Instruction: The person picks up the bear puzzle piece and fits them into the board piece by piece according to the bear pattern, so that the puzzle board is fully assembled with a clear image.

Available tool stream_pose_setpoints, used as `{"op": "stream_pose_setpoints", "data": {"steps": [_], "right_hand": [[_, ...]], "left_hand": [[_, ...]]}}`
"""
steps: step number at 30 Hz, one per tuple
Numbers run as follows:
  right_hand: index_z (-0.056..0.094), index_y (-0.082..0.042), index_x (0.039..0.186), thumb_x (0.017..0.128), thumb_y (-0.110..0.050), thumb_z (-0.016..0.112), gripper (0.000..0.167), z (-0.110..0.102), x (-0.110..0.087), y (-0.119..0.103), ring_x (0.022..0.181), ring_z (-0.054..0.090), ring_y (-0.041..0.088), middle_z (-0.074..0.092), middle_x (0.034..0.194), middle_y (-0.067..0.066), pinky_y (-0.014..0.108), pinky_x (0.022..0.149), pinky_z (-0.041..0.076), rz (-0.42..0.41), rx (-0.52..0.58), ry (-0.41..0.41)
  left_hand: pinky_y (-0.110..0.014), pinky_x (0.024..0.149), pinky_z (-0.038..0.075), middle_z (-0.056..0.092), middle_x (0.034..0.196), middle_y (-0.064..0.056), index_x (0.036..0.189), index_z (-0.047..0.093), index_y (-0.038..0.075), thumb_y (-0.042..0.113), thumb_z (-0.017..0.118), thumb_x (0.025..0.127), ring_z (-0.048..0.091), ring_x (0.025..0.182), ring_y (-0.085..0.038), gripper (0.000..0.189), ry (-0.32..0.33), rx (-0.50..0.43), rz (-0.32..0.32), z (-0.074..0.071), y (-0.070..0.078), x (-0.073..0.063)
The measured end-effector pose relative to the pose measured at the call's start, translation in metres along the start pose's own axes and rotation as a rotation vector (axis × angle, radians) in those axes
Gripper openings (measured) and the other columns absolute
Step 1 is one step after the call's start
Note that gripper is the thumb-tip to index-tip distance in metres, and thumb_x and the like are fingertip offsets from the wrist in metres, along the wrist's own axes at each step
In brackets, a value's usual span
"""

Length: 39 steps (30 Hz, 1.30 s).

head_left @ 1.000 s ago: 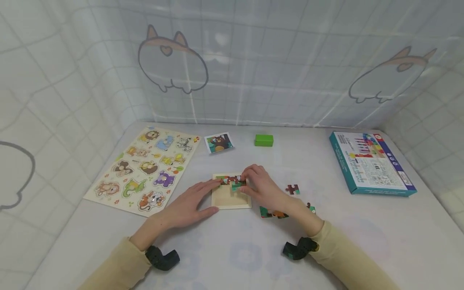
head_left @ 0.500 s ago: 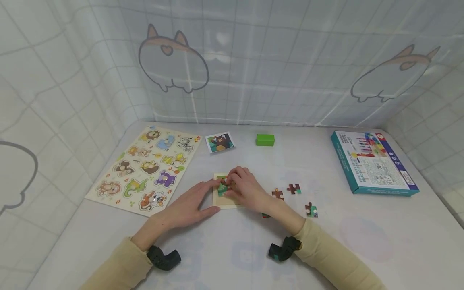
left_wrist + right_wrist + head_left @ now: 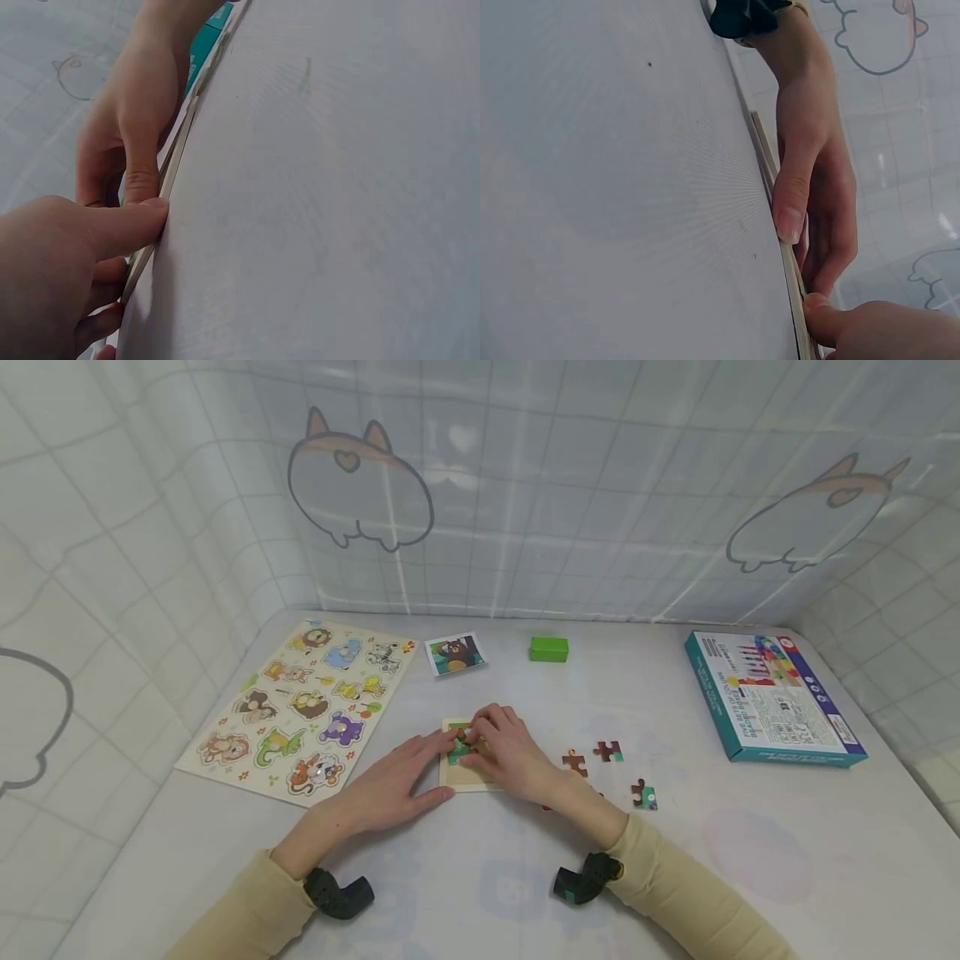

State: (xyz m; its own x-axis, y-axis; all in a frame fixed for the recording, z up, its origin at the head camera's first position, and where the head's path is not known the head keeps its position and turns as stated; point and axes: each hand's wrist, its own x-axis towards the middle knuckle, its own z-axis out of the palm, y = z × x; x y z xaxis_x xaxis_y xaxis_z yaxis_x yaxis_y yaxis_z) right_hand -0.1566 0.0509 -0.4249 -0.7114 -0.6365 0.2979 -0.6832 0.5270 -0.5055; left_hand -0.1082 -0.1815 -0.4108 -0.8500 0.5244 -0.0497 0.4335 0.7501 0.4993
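Note:
A shallow wooden puzzle tray lies in front of me, with some pieces in its upper part. My right hand reaches over it from the right and pinches a green and brown jigsaw piece between thumb and fingers, low at the tray's left side. That hand covers most of the tray's right half. My left hand rests at the left edge, its index fingertip right by the piece and its thumb at the near left corner. In the left wrist view, the left thumb lies along the tray's edge.
Loose puzzle pieces lie right of the tray, some partly under the right forearm. An animal board lies at the left. A bear picture card and a green block stand behind. A teal box sits at the right.
My right hand has carried the jigsaw piece leftward across the tray to its left side, below the upper row. Over the last half second it barely shifts. My left hand stays put.

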Motion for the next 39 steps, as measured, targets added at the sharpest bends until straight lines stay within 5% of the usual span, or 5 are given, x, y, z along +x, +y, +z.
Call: {"op": "stream_pose_setpoints", "data": {"steps": [22,30,39], "right_hand": [[0.070,-0.015,0.097,0.091,-0.028,0.075,0.015,0.003,0.000,0.000,0.106,0.047,0.022,0.055,0.115,0.004,0.037,0.091,0.047,-0.001,0.007,0.089],[0.070,-0.017,0.085,0.088,-0.024,0.078,0.011,0.002,0.000,-0.001,0.105,0.048,0.020,0.056,0.111,0.002,0.035,0.089,0.049,0.035,0.033,0.088],[0.074,-0.012,0.093,0.087,-0.019,0.079,0.011,-0.009,0.000,0.003,0.097,0.049,0.020,0.059,0.108,0.004,0.032,0.079,0.048,0.036,0.060,0.068]], "left_hand": [[-0.054,0.119,0.032,0.027,0.165,-0.002,0.157,0.035,0.019,0.049,0.059,0.098,0.030,0.149,-0.033,0.071,-0.007,0.028,-0.014,-0.002,0.004,-0.001],[-0.046,0.123,0.027,0.026,0.165,0.002,0.156,0.037,0.015,0.047,0.060,0.098,0.027,0.151,-0.026,0.070,0.002,0.072,0.029,-0.002,0.004,-0.001],[-0.047,0.119,0.035,0.028,0.164,-0.006,0.153,0.040,0.006,0.043,0.058,0.100,0.031,0.149,-0.028,0.067,0.027,0.130,0.081,-0.002,0.008,-0.004]]}}
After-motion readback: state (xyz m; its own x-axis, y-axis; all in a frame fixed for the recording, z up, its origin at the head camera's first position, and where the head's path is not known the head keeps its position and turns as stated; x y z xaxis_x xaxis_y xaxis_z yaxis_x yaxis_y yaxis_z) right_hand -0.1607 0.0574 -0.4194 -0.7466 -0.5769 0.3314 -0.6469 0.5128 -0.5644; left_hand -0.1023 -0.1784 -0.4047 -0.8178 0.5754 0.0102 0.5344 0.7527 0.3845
